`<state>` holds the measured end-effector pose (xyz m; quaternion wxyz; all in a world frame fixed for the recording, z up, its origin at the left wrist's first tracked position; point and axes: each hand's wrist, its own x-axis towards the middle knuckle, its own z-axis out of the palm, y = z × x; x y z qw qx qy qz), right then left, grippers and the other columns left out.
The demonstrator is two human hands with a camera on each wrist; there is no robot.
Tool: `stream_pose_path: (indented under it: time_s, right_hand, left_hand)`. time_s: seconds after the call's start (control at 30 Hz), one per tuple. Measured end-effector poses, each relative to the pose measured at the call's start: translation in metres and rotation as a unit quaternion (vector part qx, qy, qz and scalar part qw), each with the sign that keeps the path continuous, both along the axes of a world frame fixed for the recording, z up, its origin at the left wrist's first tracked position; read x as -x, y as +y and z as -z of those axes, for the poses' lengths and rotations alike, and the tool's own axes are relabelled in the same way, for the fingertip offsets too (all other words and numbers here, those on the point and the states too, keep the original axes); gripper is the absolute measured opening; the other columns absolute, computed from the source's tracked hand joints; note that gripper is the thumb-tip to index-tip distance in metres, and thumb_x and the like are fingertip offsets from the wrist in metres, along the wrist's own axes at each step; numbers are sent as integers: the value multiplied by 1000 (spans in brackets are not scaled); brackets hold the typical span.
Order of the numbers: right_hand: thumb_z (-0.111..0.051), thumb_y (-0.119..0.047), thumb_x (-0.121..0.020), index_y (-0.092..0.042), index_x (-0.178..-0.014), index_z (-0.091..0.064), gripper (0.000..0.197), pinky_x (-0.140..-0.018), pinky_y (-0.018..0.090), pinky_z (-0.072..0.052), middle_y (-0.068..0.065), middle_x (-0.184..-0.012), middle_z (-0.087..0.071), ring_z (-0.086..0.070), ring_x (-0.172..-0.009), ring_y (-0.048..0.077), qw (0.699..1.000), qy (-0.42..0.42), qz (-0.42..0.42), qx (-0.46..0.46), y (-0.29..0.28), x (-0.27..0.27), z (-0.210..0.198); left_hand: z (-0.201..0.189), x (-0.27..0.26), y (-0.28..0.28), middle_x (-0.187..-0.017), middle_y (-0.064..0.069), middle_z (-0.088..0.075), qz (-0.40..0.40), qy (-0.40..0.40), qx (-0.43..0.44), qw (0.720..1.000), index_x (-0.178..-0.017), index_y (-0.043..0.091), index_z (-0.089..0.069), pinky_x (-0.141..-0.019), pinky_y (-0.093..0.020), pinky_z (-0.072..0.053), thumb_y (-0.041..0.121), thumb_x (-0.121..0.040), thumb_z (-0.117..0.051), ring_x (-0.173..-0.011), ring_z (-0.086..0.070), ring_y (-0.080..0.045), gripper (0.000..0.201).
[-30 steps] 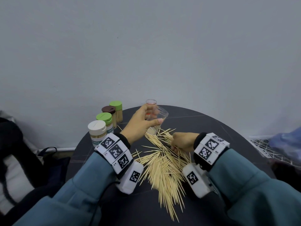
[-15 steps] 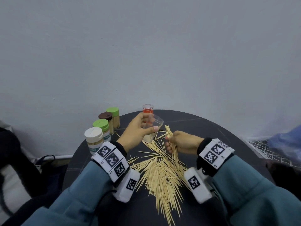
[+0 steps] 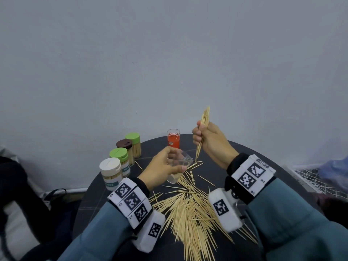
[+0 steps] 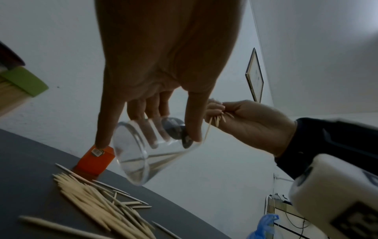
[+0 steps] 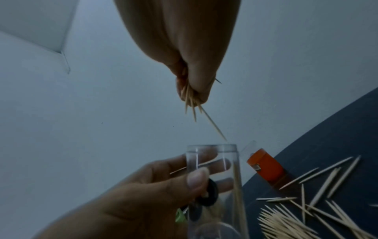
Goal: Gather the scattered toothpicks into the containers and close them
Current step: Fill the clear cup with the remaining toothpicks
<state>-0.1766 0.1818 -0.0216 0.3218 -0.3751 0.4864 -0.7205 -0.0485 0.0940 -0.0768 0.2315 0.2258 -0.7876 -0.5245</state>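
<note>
My left hand point(image 3: 165, 166) grips a clear plastic container point(image 3: 181, 167) tilted above the round dark table point(image 3: 235, 147), its open mouth turned up and to the right. A few toothpicks lie inside the container point(image 4: 147, 155). My right hand point(image 3: 207, 140) is raised above and to the right of it, pinching a bundle of toothpicks point(image 3: 204, 119) held nearly upright. In the right wrist view the bundle's tips point(image 5: 194, 106) point down toward the container's rim point(image 5: 211, 147). A large heap of loose toothpicks point(image 3: 188, 210) covers the table between my forearms.
A red container point(image 3: 173, 138) with a clear top stands at the back of the table. Several closed toothpick jars stand at the left rim: a white-lidded jar point(image 3: 110, 173), two green-lidded jars point(image 3: 119, 157) point(image 3: 134, 142), and a brown-lidded jar point(image 3: 125, 147). A dark bag point(image 3: 18, 194) lies left.
My right hand has lifted a bundle of toothpicks off the heap and raised it above the container. My left hand keeps holding the tilted container.
</note>
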Motion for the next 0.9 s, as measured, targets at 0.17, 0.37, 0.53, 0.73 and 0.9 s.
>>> stream_pose_path:
  time_s: [0.17,0.37,0.53,0.73,0.9]
  right_hand:
    - [-21,-12,-103,-17,-91,-40,23,-54,15,-35,-2,-69,-35,-35,-56,5,999,17,16,25,-8,-4,6]
    - [-25,-16,-103,-8,-106,-42,19,-62,10,-48,-1,-81,-58,-59,-72,7,997,71,34,-3,-2,-10,33]
    - [-24,-21,-103,4,-119,-46,37,-69,4,-45,-1,-99,-69,-66,-89,-1,996,84,40,-6,4,-10,41]
    - [-23,-19,-103,2,-116,-41,30,-67,11,-50,3,-104,-67,-67,-83,1,996,85,17,-18,6,-16,43]
    - [-28,-17,-102,-12,-120,-52,31,-64,1,-44,-10,-105,-59,-60,-84,-12,996,78,8,-52,10,-25,48]
  left_hand:
    - [-1,-2,4,-118,-2,-59,32,-16,12,999,-118,21,-53,-95,-36,-50,13,-78,-75,-107,-60,-17,47]
    - [-6,-1,6,-112,3,-59,31,25,-7,999,-116,20,-52,-87,-26,-51,8,-79,-73,-101,-62,-12,45]
    - [-6,-1,6,-111,4,-59,46,31,-10,998,-114,23,-53,-91,-28,-51,8,-79,-73,-102,-62,-12,43]
    - [-4,1,7,-115,-1,-58,46,42,-34,998,-116,20,-52,-90,-26,-50,8,-79,-73,-104,-61,-15,43]
    - [-6,0,4,-118,-8,-60,31,67,-50,996,-115,18,-54,-96,-33,-49,8,-77,-73,-110,-60,-23,43]
